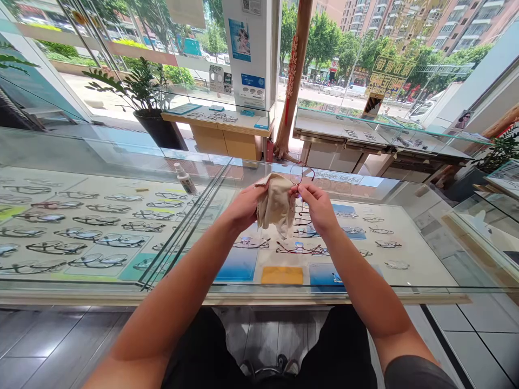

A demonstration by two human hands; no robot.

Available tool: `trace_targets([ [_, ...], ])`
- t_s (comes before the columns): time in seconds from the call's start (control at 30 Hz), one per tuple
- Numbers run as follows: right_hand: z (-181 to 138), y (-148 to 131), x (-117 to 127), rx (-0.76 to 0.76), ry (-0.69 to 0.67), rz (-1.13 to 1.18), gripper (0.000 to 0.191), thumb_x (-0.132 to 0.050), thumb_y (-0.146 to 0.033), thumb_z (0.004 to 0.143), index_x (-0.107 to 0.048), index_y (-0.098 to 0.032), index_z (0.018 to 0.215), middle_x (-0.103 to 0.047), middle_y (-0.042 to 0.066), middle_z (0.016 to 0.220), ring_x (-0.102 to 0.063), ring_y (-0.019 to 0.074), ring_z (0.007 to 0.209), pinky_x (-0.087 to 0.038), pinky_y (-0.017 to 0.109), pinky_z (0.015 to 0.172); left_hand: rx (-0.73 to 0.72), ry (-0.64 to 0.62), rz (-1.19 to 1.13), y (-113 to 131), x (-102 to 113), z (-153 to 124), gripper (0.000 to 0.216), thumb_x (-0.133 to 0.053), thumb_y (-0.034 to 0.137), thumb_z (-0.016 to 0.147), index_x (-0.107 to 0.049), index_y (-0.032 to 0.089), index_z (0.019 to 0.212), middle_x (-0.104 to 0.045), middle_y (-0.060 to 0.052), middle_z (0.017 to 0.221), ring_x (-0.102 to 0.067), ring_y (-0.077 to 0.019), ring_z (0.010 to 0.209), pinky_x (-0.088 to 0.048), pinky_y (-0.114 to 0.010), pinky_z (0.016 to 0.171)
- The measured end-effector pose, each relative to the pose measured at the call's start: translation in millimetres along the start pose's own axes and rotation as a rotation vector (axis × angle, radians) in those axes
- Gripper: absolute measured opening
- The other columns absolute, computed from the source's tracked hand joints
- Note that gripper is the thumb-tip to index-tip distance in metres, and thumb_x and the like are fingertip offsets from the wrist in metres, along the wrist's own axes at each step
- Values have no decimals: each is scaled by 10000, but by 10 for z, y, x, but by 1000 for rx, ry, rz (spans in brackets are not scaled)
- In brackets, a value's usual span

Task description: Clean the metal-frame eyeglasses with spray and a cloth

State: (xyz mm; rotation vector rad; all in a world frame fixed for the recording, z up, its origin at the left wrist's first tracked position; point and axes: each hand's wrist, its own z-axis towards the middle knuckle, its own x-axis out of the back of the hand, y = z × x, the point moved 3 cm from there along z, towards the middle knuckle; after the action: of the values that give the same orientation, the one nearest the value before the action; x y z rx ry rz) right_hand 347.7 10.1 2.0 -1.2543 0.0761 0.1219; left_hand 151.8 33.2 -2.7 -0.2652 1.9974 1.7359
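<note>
Above the glass counter, my left hand (244,206) is closed on a beige cleaning cloth (275,202) that hangs down in loose folds. My right hand (318,205) pinches a pair of thin-rimmed eyeglasses (296,182) just right of the cloth. One round lens stands up above the fingers; the lower part of the glasses overlaps the cloth and cannot be made out clearly. The fingertips of my left hand are partly covered by the cloth.
A glass display counter (438,270) with rows of eyeglasses spans the view below my hands. On its left part stands a small spray bottle (185,179). An orange-yellow case or cloth (282,275) lies under the glass. Further back are a potted plant (148,102) and more showcases.
</note>
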Motion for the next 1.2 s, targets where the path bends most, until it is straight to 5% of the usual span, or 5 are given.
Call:
trace_targets([
  [0.3,-23,4,8,-8,-24,50,355,-808,-617,925,-826,-263,940,-831,34,1009,-683,213,1007,-504,372,996,71,22,-145,53,-63,58,273,-586,260,1116,-788,94,1038,-819,-159,1026,-782,-235,900,-633,-327,831],
  [0.5,-29,-19,4,31,56,107,353,-811,-633,927,-817,-281,958,-831,39,1073,-693,218,1041,-533,376,1007,32,-89,-87,-48,-130,-4,183,-768,258,996,-770,106,1097,-812,-131,1001,-785,-260,957,-628,-359,917],
  [0.77,-31,-57,103,271,231,-38,291,-806,-567,984,-819,-276,984,-833,40,1103,-709,218,1089,-511,409,1064,35,-117,-4,-104,-147,-73,328,-855,312,883,-736,148,1141,-790,-80,1019,-760,-248,955,-559,-279,739],
  [1.2,-23,-42,110,294,274,-29,254,-815,-523,979,-823,-269,981,-840,47,1101,-715,215,1079,-515,402,1043,44,-144,-15,-120,-151,-89,333,-849,292,903,-736,149,1182,-792,-73,1053,-771,-242,967,-567,-264,716],
])
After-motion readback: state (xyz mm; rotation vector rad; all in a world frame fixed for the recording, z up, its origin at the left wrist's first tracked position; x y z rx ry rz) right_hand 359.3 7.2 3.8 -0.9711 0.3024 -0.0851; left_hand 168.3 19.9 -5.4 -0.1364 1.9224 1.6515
